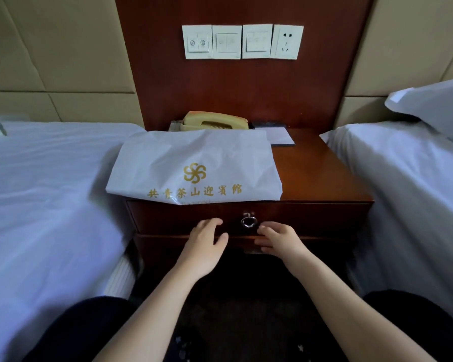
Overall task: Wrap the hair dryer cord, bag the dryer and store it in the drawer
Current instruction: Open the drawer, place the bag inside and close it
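Nightstand [319, 173] holds the flat-looking bag [194, 155] at its front edge; drawer [168, 218] shut, dryer unseen, so probably everything remains; your left grip [205, 240] and right grip [277, 240] spread, empty.

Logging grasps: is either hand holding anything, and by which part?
Nothing is held: left hand and right hand are open beside the drawer's ring pull.

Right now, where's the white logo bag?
In the head view, the white bag lies flat on the nightstand, left of centre, in front of the telephone, its front edge overhanging the drawer.
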`<state>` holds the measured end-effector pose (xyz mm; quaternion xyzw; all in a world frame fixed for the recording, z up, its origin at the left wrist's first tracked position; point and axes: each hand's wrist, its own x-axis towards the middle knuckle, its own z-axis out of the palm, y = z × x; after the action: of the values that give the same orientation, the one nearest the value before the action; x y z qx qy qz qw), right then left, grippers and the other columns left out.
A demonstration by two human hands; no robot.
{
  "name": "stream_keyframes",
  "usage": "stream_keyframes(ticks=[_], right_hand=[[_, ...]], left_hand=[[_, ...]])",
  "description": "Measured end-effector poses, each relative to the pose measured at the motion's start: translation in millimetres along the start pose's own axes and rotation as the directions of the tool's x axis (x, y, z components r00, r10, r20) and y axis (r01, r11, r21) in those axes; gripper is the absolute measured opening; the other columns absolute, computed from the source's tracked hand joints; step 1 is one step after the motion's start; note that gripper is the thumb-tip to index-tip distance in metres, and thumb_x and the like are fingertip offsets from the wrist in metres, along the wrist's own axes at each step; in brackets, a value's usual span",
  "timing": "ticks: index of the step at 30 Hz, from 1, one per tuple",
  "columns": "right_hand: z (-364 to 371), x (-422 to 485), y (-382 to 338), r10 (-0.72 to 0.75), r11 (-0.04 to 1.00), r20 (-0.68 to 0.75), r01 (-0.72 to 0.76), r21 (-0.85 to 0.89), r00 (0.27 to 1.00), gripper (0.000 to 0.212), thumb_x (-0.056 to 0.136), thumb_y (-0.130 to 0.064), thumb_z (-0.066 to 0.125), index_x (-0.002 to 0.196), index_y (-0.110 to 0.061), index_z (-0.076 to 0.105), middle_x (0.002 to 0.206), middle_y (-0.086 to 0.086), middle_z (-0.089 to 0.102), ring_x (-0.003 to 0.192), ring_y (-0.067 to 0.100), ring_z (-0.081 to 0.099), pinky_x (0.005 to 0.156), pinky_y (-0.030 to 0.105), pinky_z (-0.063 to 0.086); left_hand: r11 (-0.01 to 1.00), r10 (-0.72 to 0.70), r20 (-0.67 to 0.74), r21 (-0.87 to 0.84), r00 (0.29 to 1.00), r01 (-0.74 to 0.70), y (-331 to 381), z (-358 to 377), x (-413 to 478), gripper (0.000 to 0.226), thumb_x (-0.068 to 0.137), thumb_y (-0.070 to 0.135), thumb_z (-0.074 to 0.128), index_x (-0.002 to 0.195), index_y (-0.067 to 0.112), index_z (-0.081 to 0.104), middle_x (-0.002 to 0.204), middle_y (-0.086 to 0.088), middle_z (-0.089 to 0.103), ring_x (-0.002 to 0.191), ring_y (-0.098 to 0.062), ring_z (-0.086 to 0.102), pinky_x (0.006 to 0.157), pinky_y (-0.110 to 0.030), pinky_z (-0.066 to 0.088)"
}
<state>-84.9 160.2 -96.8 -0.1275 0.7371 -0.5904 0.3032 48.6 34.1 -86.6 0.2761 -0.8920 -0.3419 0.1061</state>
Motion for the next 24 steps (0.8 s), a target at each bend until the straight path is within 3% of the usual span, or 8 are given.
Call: stream_keyframes(ticks=[2, 5, 8, 15, 17, 19, 21, 24], right_hand=[[12.5, 3.5, -2.7, 0.021, 0.995, 0.009, -0.022, 0.101, 1.0, 0.025, 0.095, -0.017, 0.051, 0.116, -0.004, 0.056, 0.099, 0.008, 0.062, 0.089, 0.024, 0.064, 0.07, 0.027, 0.051], [23.4, 7.1, -3.6, 0.028, 0.984, 0.026, -0.032, 0.176, 0.999, 0.015, 0.095, -0.023, 0.052, 0.096, -0.011, 0.061, 0.097, 0.005, 0.064, 0.086, 0.021, 0.066, 0.065, 0.025, 0.051], [24.2, 7.5, -0.1, -0.005, 0.984, 0.028, 0.0, 0.18, 1.0, 0.023, 0.096, -0.027, 0.049, 0.082, -0.015, 0.062, 0.096, 0.003, 0.065, 0.083, 0.018, 0.066, 0.068, 0.025, 0.049], [24.8, -1.3, 5.5, -0.026, 0.967, 0.09, 0.003, 0.256, 0.996, 0.028, 0.098, -0.026, 0.045, 0.075, -0.017, 0.059, 0.092, -0.001, 0.064, 0.082, 0.017, 0.063, 0.072, 0.028, 0.045], [22.2, -7.3, 7.3, -0.038, 0.973, 0.093, 0.015, 0.232, 0.995, 0.032, 0.097, -0.026, 0.045, 0.07, -0.016, 0.057, 0.088, 0.0, 0.064, 0.081, 0.016, 0.064, 0.071, 0.027, 0.044], [16.4, -18.8, 13.9, -0.052, 0.986, 0.119, 0.032, 0.166, 0.992, 0.034, 0.097, -0.026, 0.044, 0.068, -0.014, 0.056, 0.084, 0.0, 0.063, 0.081, 0.014, 0.064, 0.069, 0.024, 0.045], [9.3, -33.5, 21.3, -0.071, 0.996, 0.148, 0.062, 0.065, 0.986, 0.034, 0.098, -0.026, 0.044, 0.069, -0.014, 0.057, 0.083, 0.0, 0.063, 0.079, 0.012, 0.064, 0.07, 0.023, 0.045], [1.8, -51.9, 25.5, -0.081, 0.994, 0.173, 0.092, -0.056, 0.982, 0.033, 0.096, -0.027, 0.047, 0.069, -0.016, 0.063, 0.083, -0.002, 0.066, 0.078, 0.011, 0.066, 0.07, 0.023, 0.046]], left_hand=[[0.999, 0.035, -0.061, 0.005, 0.998, -0.035, 8.5, 8.2, 0.5, 0.046, 0.098, 0.03, 0.042, 0.142, 0.02, 0.036, 0.149, 0.002, 0.032, 0.138, -0.016, 0.028, 0.11, -0.032, 0.029], [0.991, 0.091, -0.071, 0.104, 0.993, -0.083, 11.7, 16.7, 0.7, 0.05, 0.097, 0.032, 0.041, 0.145, 0.02, 0.032, 0.152, 0.003, 0.028, 0.14, -0.016, 0.025, 0.113, -0.036, 0.028], [0.985, 0.106, -0.017, 0.139, 0.994, -0.102, 4.0, 19.0, -5.9, 0.052, 0.098, 0.034, 0.04, 0.147, 0.022, 0.028, 0.155, 0.005, 0.023, 0.142, -0.014, 0.02, 0.115, -0.036, 0.025], [0.948, 0.25, 0.029, 0.194, 0.968, -0.251, -18.9, 3.3, -33.4, 0.053, 0.098, 0.036, 0.041, 0.148, 0.028, 0.026, 0.155, 0.011, 0.02, 0.143, -0.007, 0.016, 0.114, -0.026, 0.014], [0.936, 0.29, -0.018, 0.213, 0.957, -0.28, -27.2, -2.0, -38.4, 0.055, 0.095, 0.042, 0.037, 0.147, 0.026, 0.029, 0.154, 0.009, 0.025, 0.141, -0.006, 0.02, 0.111, -0.022, 0.013], [0.905, 0.335, -0.084, 0.307, 0.939, -0.295, -37.5, -5.5, -42.0, 0.059, 0.09, 0.046, 0.031, 0.144, 0.022, 0.036, 0.151, 0.004, 0.035, 0.139, -0.011, 0.028, 0.112, -0.028, 0.018], [0.847, 0.396, -0.122, 0.432, 0.91, -0.31, -40.6, -7.7, -45.8, 0.056, 0.089, 0.04, 0.035, 0.14, 0.019, 0.042, 0.139, 0.0, 0.05, 0.13, -0.015, 0.043, 0.113, -0.04, 0.028], [0.765, 0.491, -0.151, 0.546, 0.858, -0.342, -28.7, -6.0, -54.2, 0.051, 0.088, 0.035, 0.043, 0.135, 0.017, 0.047, 0.123, -0.004, 0.058, 0.117, -0.02, 0.051, 0.11, -0.043, 0.028]])
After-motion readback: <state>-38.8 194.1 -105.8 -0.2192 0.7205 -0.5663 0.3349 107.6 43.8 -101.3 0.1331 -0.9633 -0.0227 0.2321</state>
